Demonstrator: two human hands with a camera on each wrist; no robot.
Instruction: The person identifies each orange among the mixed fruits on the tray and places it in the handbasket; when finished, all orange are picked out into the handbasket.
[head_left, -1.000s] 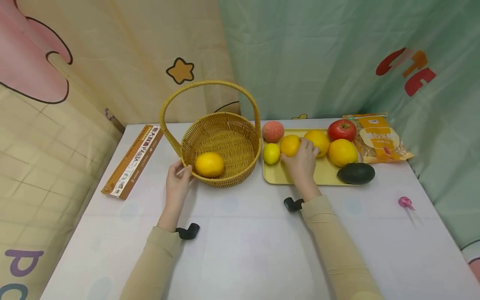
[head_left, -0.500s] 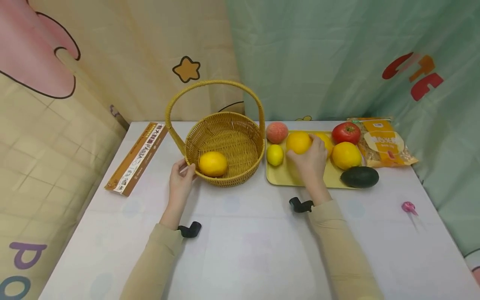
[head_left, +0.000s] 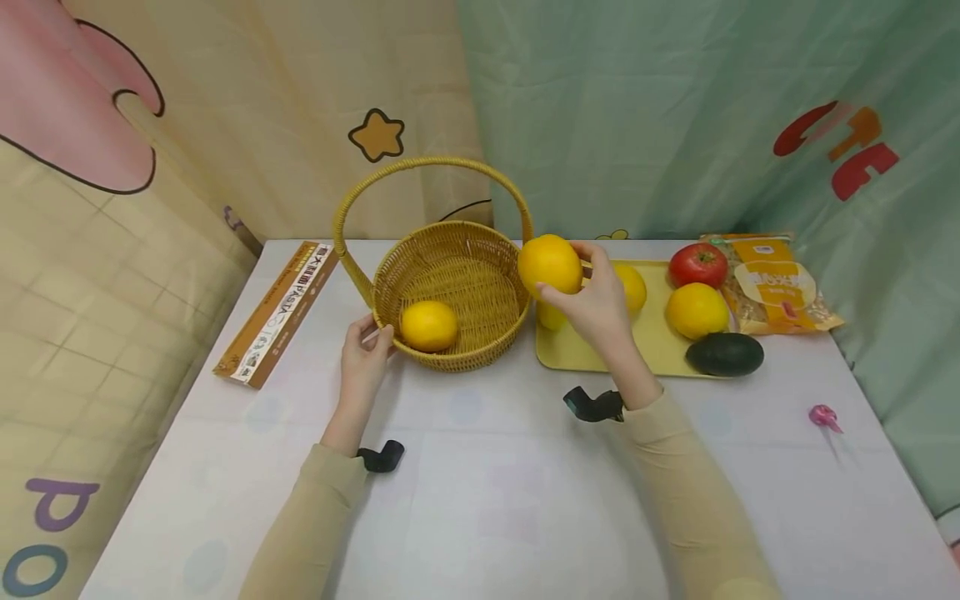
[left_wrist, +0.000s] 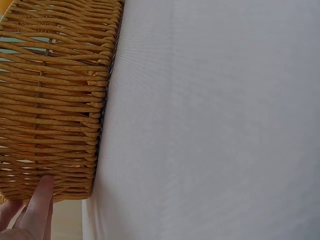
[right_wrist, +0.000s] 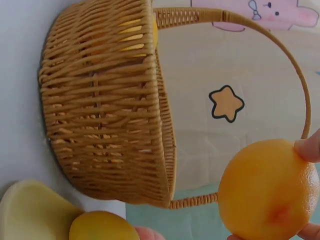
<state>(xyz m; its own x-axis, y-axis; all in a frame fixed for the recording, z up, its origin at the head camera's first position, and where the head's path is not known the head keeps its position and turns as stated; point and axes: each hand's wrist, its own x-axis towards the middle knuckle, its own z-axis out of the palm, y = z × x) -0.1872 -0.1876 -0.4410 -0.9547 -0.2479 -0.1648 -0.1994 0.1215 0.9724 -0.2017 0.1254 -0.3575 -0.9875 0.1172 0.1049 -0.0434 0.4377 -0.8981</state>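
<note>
My right hand (head_left: 603, 304) grips an orange (head_left: 550, 264) between thumb and fingers, raised beside the basket's right rim. In the right wrist view the orange (right_wrist: 267, 190) shows a reddish patch. The wicker basket (head_left: 480, 292) has a tall arched handle, and one yellow-orange fruit (head_left: 429, 326) lies inside at its near left. My left hand (head_left: 365, 358) holds the basket's near left rim; in the left wrist view a finger (left_wrist: 41, 205) lies along its woven wall. A yellow lemon (head_left: 551, 316) is partly covered by my right hand. The peach (right_wrist: 149, 233) shows only in the right wrist view.
On the yellow tray (head_left: 577, 357) lie another orange (head_left: 632, 289), a yellow fruit (head_left: 697, 310), a tomato (head_left: 698, 265) and a dark green avocado-like fruit (head_left: 724, 354). A grain bag (head_left: 776, 283), a pasta box (head_left: 277, 312) and a pink lollipop (head_left: 823, 417) lie around.
My right hand has lifted the orange off the tray and carried it left to the basket's rim. My left hand stays at the basket.
</note>
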